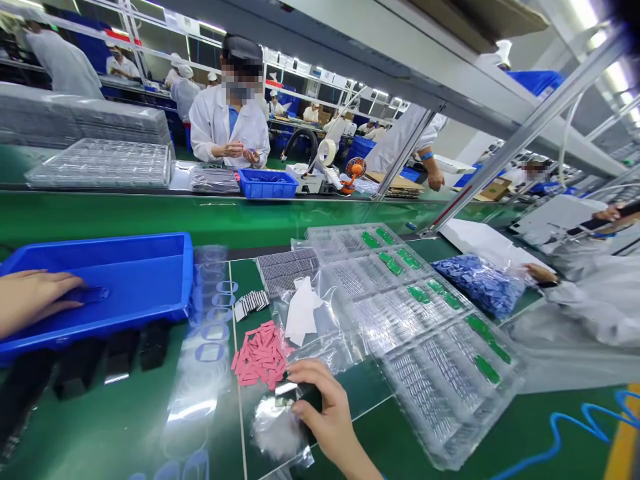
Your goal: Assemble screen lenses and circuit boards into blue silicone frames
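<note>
While our right hand (327, 408) pinches a small shiny dark piece (285, 393) over a clear plastic bag (277, 430), our open left hand (35, 300) rests in a blue plastic tray (145, 273); pink paper strips (261, 355) lie on the green counter (555, 427).

Two hands show. The left hand (35, 300) lies in one blue plastic tray (185, 273), with four black blocks (155, 345) just beyond it. The right hand (327, 413) holds one small black piece (286, 395), beside one pile of pink strips (260, 355), one white paper slip (301, 312), four clear blister trays (400, 320) and one bag of blue parts (477, 285).
</note>
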Available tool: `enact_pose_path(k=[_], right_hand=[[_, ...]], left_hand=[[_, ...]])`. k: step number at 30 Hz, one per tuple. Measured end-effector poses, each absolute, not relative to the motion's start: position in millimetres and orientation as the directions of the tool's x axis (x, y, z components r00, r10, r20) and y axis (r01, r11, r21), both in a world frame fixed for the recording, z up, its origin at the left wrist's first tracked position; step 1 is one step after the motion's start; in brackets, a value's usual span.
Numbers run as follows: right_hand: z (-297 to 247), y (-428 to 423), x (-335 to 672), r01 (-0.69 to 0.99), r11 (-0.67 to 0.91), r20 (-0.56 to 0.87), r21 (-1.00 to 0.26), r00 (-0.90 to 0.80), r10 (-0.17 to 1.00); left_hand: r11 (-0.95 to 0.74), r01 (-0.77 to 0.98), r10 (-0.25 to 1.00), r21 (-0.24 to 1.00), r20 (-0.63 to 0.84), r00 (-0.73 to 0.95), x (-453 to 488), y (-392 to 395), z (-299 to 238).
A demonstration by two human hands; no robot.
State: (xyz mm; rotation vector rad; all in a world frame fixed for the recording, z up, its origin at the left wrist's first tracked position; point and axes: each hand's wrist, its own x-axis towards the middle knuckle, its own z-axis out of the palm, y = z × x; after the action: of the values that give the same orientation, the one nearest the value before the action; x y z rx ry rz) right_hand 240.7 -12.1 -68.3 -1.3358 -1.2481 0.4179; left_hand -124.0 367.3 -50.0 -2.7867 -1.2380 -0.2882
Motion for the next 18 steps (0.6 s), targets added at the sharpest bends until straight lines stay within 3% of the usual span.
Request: enact_pose_path(k=[6,11,13,15,18], right_hand=[[-72.6,-12.1,240.7,0.399,0.285,0.440,-0.872,0.380,0.814],[-73.0,-16.3,242.2,0.409,0.326,0.488,-0.852,0.396,0.778],[-63.5,-18.4,237.1,0.406,0.358,0.513,-0.841,0.388,0.766],[-47.4,-19.2,225.8,0.388,0.404,0.536,-0.828,0.341,0.772],[-19.8,-18.1,200.8,0.349,0.532,0.606,-0.772,0.148,0.782]], left_hand=[[-0.604,0.794,0.794,0.061,0.127,0.594,-110.8,349.3,-27.2],[-0.551,0.826,0.833,0.114,0.118,0.540,-97.7,307.3,21.3],[-0.562,0.806,0.825,0.184,0.061,0.562,-84.2,272.9,42.6],[-0.585,0.758,0.807,0.289,0.117,0.578,-66.3,226.6,56.9],[-0.556,0.600,0.713,0.575,-0.041,0.700,-39.4,149.4,61.8]])
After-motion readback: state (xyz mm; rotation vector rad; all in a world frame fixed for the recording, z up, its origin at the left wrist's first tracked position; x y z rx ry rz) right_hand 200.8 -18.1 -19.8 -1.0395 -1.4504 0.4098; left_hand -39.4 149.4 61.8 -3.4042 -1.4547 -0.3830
